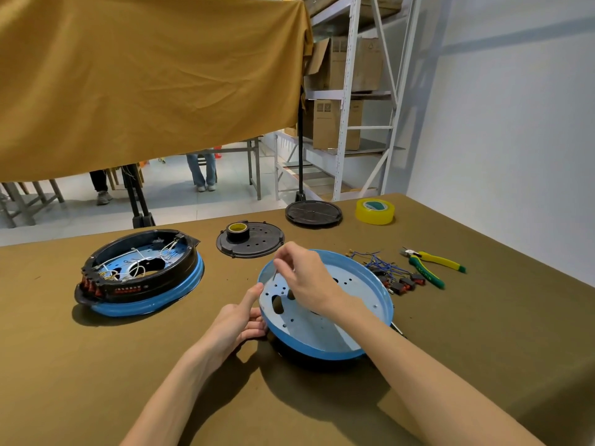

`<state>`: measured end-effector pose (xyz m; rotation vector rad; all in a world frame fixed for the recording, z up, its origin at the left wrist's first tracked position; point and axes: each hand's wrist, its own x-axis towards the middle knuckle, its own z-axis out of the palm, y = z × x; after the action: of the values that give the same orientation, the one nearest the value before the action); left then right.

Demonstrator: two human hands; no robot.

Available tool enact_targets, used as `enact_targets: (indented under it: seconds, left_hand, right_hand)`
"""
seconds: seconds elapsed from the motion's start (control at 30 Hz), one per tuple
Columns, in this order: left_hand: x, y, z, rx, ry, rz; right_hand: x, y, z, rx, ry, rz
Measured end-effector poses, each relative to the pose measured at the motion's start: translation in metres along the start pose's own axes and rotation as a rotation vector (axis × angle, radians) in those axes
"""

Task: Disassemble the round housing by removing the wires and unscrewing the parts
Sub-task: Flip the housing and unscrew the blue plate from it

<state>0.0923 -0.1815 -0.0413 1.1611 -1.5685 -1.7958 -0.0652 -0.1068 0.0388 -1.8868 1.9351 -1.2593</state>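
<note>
Olive-brown cloth covers the table (pixel 96 365); beyond its far edge hang a mustard-yellow sheet (pixel 145 75) and white metal shelving (pixel 347 101) with cardboard boxes, against a pale wall.

Blue-rimmed, the round housing (pixel 335 333) lies tilted just ahead of both forearms, its pale perforated plate bare of wires. The left hand (pixel 238 323) grips its left rim, thumb up along the edge and fingers curled beneath. The right hand (pixel 306 278) hangs over the plate's far left part, fingertips pinching a thin metal pin or screw (pixel 274 275) whose tip points down at the plate; what it is cannot be told.

Well left of the left hand sits a second housing (pixel 138 272), black ring on blue base, with white wires coiled inside. Beyond the right hand lie a black perforated disc (pixel 254 244) carrying a black tape roll (pixel 237 232), another black disc (pixel 314 214) and a yellow tape roll (pixel 375 211). Right of the right hand lie blue wires with black switches (pixel 392 275) and green-yellow pliers (pixel 431 267).
</note>
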Motion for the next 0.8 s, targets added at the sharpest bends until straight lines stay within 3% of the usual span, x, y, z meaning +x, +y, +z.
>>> enact_targets:
  seconds: [0.17,0.43,0.57,0.67,0.8]
  left_hand:
    - [-0.002,0.001,0.002,-0.007,0.025,0.008]
    - [-0.01,0.007,-0.004,-0.118,0.114,0.086]
    - [-0.016,0.009,-0.003,-0.151,0.179,0.105]
    - [-0.016,0.007,-0.001,-0.15,0.177,0.118]
    - [-0.014,0.006,-0.001,-0.147,0.161,0.133]
  right_hand:
    - [-0.009,0.024,-0.03,0.284,0.197,0.163]
    - [-0.036,0.09,-0.098,0.145,0.433,0.404]
    - [-0.057,0.126,-0.11,-0.086,0.253,0.58]
    - [-0.069,0.14,-0.108,-0.243,0.098,0.568]
    - [-0.073,0.145,-0.103,-0.324,0.042,0.529]
